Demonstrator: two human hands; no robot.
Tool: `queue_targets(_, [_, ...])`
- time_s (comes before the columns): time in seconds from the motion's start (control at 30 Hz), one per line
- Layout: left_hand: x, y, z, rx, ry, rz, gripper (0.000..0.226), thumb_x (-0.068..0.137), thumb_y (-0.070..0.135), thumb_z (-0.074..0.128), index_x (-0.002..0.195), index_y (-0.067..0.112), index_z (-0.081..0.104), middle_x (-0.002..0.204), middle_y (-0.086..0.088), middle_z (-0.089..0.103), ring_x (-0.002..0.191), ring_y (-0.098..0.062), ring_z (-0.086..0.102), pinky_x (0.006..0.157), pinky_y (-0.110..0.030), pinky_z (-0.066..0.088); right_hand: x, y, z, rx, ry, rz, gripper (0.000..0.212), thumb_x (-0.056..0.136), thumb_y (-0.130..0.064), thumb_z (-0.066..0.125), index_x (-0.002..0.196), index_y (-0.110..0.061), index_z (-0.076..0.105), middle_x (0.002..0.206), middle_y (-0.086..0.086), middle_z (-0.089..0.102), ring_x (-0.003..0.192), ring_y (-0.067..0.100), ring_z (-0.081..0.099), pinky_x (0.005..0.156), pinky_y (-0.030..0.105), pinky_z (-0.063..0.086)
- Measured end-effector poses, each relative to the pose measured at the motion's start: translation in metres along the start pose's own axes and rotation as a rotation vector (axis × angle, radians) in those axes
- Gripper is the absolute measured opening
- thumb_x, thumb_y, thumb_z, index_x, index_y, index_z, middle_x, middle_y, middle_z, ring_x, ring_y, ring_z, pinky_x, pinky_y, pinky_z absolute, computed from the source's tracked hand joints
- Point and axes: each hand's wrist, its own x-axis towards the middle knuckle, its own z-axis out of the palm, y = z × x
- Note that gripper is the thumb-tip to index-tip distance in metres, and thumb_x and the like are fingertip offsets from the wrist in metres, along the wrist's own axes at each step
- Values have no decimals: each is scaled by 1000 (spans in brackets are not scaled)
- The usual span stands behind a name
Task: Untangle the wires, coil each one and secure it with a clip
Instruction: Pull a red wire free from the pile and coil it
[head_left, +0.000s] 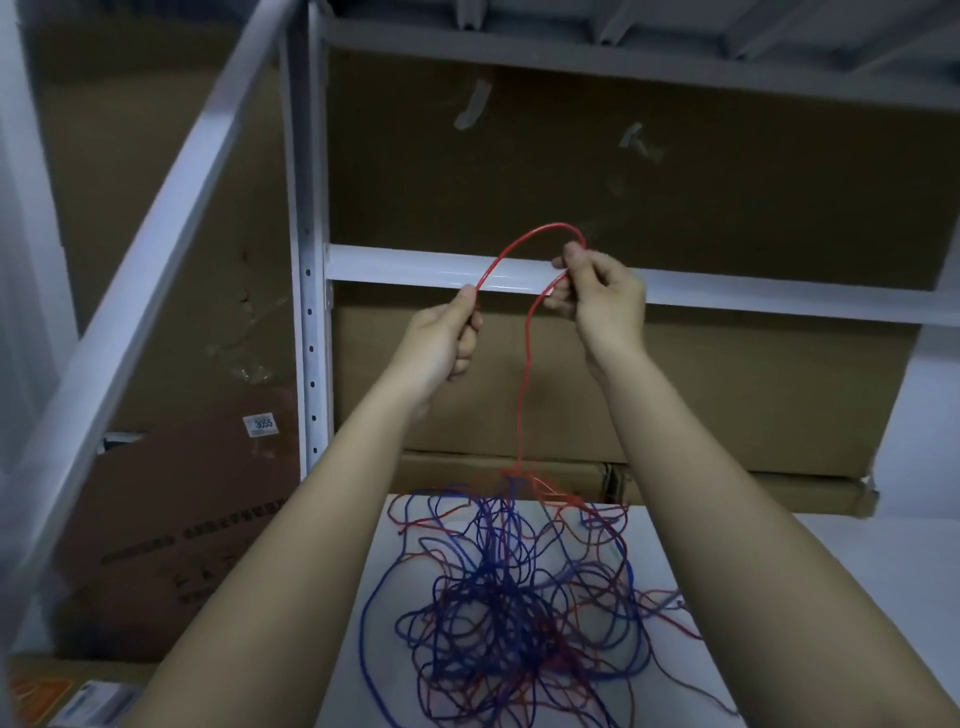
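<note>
Head view: both hands raised above the white table (831, 571). Left hand (441, 338) pinches the red wire (524, 364) between thumb and curled fingers. Right hand (597, 296) grips the same wire, fingers curled; an arch of wire spans the two. One strand drops to the tangle of red and blue wires (514, 608) lying on the table. White metal shelving (467, 270) and cardboard boxes (675, 395) behind.

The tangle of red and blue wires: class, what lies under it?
The tangle of red and blue wires rests on a white table surface, which shows through its gaps. One red wire rises to both hands. Anything beneath the dense middle is hidden.
</note>
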Motion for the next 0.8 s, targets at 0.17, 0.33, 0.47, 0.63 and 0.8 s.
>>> queue_targets(0.17, [1,15,1,9,-64,49,40,102,40,38,73,14,47,44,8,27,40,-8,19,41,-20,18,3,-16,8,60,-45,-25,27,99,-21,50,76,-12,59,69,5,60,57,9,58,68,26,52])
queue_targets(0.33, [-13,5,-15,-158,-171,-39,42,102,40,35,66,19,41,43,9,23,35,-6,16,40,-20,12,-6,10,-7,-27,-110,174,30,102,-33,43,79,-16,55,55,-4,38,44,7,38,53,24,42])
queue_targets(0.47, [-23,7,-26,-612,-207,-56,48,100,41,33,60,19,47,39,10,26,31,-3,20,37,-18,14,-26,31,-18,-878,-359,-117,34,101,-35,42,102,-14,68,85,2,66,72,7,57,66,21,40])
queue_targets(0.63, [-24,-4,-23,-625,-47,11,34,104,28,26,80,14,46,49,8,35,40,-5,29,49,-20,27,-87,41,-10,-1372,-789,-331,39,102,-46,31,114,-24,61,88,4,68,78,23,62,59,28,37])
queue_targets(0.8, [-29,-26,-18,-119,103,93,18,104,12,27,91,16,38,63,2,45,48,-8,40,57,-23,34,-116,44,-10,-1146,-716,-420,28,99,-32,43,103,-14,65,88,5,64,79,25,57,62,33,37])
